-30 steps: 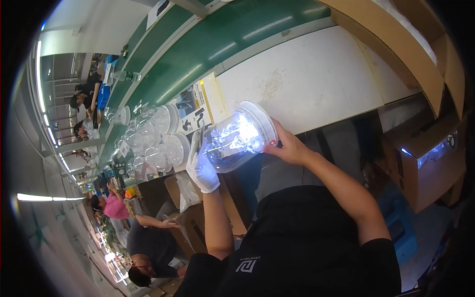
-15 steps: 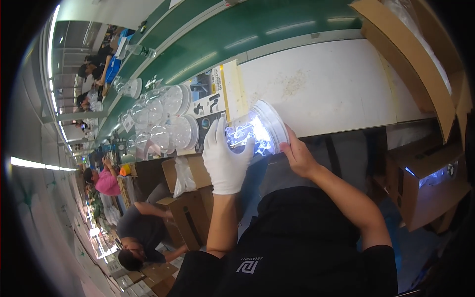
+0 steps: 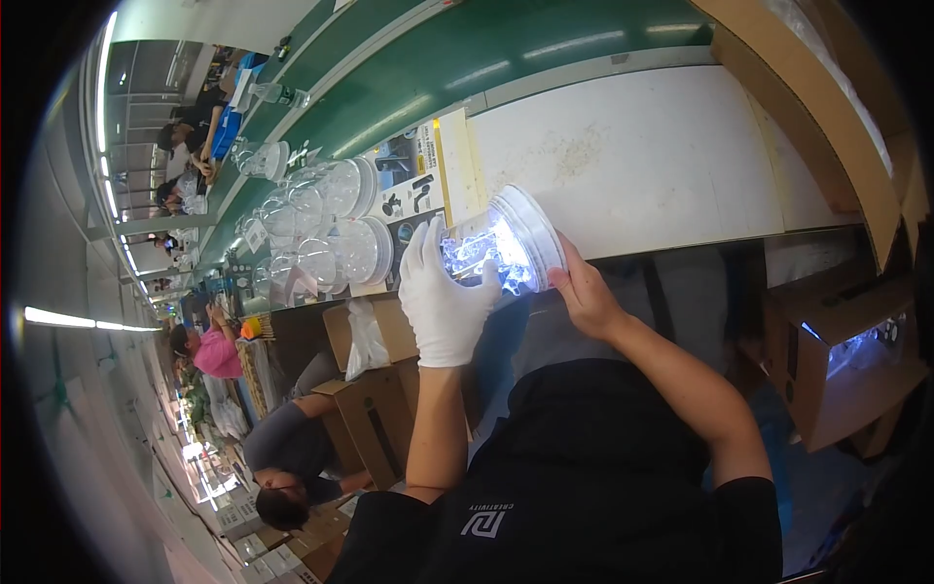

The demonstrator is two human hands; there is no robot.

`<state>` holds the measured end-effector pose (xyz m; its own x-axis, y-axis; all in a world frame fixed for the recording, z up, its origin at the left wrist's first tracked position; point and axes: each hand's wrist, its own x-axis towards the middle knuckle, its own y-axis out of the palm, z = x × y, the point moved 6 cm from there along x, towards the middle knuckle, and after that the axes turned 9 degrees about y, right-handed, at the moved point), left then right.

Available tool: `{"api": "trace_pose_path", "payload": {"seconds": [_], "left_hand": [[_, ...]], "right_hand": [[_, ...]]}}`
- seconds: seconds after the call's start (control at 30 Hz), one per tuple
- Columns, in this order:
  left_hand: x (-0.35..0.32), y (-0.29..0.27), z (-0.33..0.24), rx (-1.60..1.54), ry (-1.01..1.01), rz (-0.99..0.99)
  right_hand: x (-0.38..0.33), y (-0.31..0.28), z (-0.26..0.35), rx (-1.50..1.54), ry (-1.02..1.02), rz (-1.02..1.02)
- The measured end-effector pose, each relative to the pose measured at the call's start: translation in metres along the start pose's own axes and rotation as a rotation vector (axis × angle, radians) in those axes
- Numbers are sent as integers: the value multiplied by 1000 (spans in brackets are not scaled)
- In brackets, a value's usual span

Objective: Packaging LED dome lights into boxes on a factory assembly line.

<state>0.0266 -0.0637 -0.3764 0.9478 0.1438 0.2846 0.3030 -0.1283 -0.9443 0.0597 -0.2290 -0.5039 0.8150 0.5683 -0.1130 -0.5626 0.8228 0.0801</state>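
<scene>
A lit lamp (image 3: 526, 239) with a round white base and a clear body lies tilted between my hands, above the near edge of the bench. Bluish-white light glows inside it. My left hand (image 3: 445, 302), in a white glove, curls round the clear body, its thumb on the near side. Bare, my right hand (image 3: 590, 294) grips the rim of the white base, thumb on the near face and the other fingers partly hidden behind. Left of the lamp, several similar clear pieces with round bases (image 3: 365, 251) lie unlit on the bench.
Printed cardboard (image 3: 413, 175) lies beside the unlit pieces. A white board (image 3: 671, 146) covers the bench top, with brown specks on it. Large open carton (image 3: 798, 107) at far right; below it, another carton (image 3: 827, 350) holds something glowing. A co-worker (image 3: 292, 438) bends by cartons at lower left.
The lamp and both my hands have shifted slightly upward in the picture, with the grip unchanged. The co-worker at lower left has moved a little to the right in view.
</scene>
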Motion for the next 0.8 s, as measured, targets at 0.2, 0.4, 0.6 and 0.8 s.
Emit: {"api": "trace_pose_path", "payload": {"seconds": [0.2, 0.4, 0.6, 0.8], "left_hand": [[-1, -1, -4, 50, -61, 13], [-4, 2, 1, 5, -96, 21], [-7, 2, 0, 3, -82, -10], [-5, 3, 3, 24, -90, -17]], "right_hand": [[-1, 3, 2, -30, -20, 8], [-1, 3, -1, 1, -16, 0], [-2, 5, 1, -27, -49, 9], [0, 4, 1, -24, -48, 5]]}}
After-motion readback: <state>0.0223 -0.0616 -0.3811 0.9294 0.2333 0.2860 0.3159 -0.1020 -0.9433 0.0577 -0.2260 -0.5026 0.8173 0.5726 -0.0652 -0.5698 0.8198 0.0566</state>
